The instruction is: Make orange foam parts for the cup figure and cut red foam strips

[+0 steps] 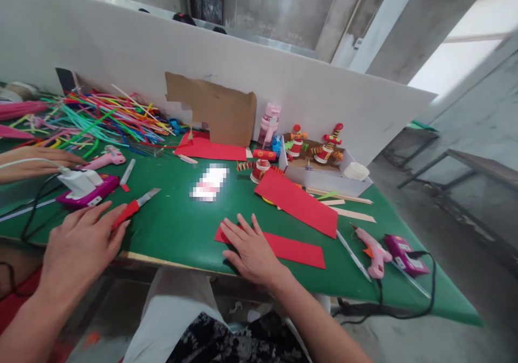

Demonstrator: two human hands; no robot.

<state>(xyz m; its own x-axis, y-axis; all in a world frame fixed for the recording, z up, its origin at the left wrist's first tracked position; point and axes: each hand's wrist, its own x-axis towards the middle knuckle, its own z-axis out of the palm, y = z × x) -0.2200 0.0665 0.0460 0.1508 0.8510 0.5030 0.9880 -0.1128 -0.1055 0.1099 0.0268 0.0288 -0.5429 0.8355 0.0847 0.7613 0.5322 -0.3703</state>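
Observation:
My left hand [83, 241] is at the left near the table's front edge. Its thumb and forefinger close on the red handle of a utility knife [128, 213], whose blade points away to the right. My right hand [251, 251] lies flat with fingers spread on the left part of a red paper strip [297, 251], close to the front edge. Beyond that strip, a wider red paper piece [301, 204] rests at a slant, partly over wooden sticks. Some of the strip is hidden under my right palm.
A co-worker's hand [38, 163] is at the left by a pink glue gun [105, 159] and a purple power box [91, 190]. Coloured pipe cleaners [109, 117] pile up behind. At right are another pink glue gun [374, 252], cords, and a box [324, 178] holding paper figures.

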